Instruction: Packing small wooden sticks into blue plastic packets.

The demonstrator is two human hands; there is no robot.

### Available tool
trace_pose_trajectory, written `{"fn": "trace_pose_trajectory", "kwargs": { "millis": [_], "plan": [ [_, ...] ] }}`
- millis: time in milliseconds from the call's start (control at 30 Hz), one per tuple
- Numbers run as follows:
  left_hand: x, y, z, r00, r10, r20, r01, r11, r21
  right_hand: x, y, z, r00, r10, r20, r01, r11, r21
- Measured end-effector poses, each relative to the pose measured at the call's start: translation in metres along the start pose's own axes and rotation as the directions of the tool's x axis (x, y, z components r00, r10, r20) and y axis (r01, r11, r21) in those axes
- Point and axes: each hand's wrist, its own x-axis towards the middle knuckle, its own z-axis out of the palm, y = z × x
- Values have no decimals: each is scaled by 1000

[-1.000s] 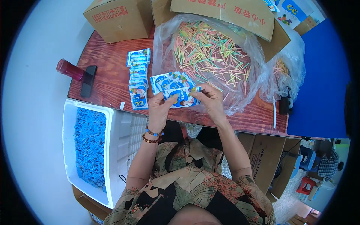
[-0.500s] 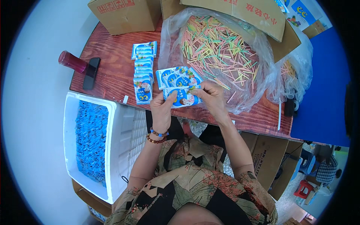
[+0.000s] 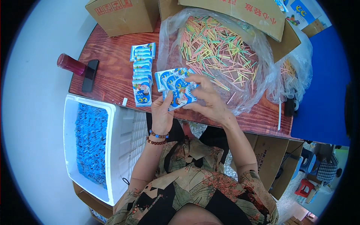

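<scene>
My left hand [image 3: 162, 117] pinches a small blue-and-white packet [image 3: 183, 100] by its left side, thumb on top, just above the table's near edge. Around the packet's right end my right hand [image 3: 213, 102] curves with thumb and fingers spread apart; whether a fingertip touches it I cannot tell. Directly behind lie several like packets [image 3: 170, 78], partly hidden by the held one and my right fingers. To the left an overlapping row of the same packets [image 3: 142, 73] runs away from me across the wooden table [image 3: 112, 48].
A clear plastic bag [image 3: 168, 45] lies open, full of thin pastel sticks [image 3: 213, 48]. Cardboard boxes [image 3: 123, 18] stand behind. At left are a phone [image 3: 90, 76] and a dark red bottle [image 3: 71, 64]. A white foam box [image 3: 111, 150] beside the table holds many blue packets [image 3: 91, 142].
My right hand has let go of the packet's right end and spread its fingers. The left hand keeps its pinch, and the packet now tilts slightly, right end up.
</scene>
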Motion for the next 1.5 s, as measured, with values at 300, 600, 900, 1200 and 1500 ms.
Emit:
{"fn": "trace_pose_trajectory", "kwargs": {
  "millis": [300, 600, 900, 1200, 1500],
  "plan": [
    [2, -8, -1, 998, 6, 55, -9, 999, 45, 5, 21, -13, 962, -54, 268, 38, 997, 64],
    [2, -16, -7, 998, 68, -6, -67, 994, 82, 14, 31, -30, 919, 95, 384, -171, 971, 169],
    [-7, -17, -8, 995, 27, -93, -23, 999, 41, 149, 156, -68, 887, 369, -277, -440, 856, -270],
    [-6, -7, -8, 991, -6, -131, 8, 1000, 15, 220, 186, -41, 860, 445, -248, -433, 382, -816],
    [-2, -4, -13, 992, -25, -122, 22, 999, -27, 213, 213, -35, 922, 326, -211, -339, 411, -846]
  ]
}}
